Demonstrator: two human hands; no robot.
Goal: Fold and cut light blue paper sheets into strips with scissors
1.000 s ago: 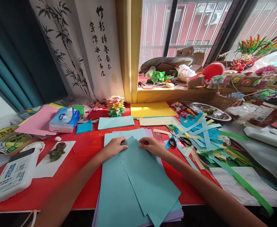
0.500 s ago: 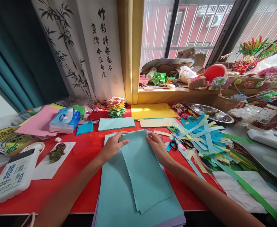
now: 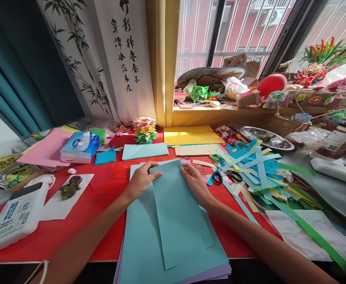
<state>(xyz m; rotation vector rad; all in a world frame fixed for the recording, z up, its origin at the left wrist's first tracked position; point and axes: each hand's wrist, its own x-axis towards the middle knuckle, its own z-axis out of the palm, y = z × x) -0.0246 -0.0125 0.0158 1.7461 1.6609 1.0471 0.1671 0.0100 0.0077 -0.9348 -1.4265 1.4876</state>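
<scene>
Two overlapping light-blue paper strips (image 3: 175, 221) are held by their far ends, slanting toward me over a stack of larger light-blue sheets (image 3: 140, 236). Lilac sheets (image 3: 220, 272) show under the stack's near edge. My left hand (image 3: 143, 179) pinches the strips' far left corner between thumb and fingers. At the far right corner, my right hand (image 3: 195, 181) grips the strips, thumb on top. Between the hands the strips are fanned apart, the lower one showing on the right.
Black-handled scissors (image 3: 227, 176) lie beside a heap of cut paper strips (image 3: 258, 169) on the right. On the left are a tissue pack (image 3: 80, 148) and a white box (image 3: 16, 217). A folded-paper tower (image 3: 145, 130) stands at the back.
The upper strip has shifted left relative to the lower one, so more of the lower strip shows on the right. The camera view has moved slightly.
</scene>
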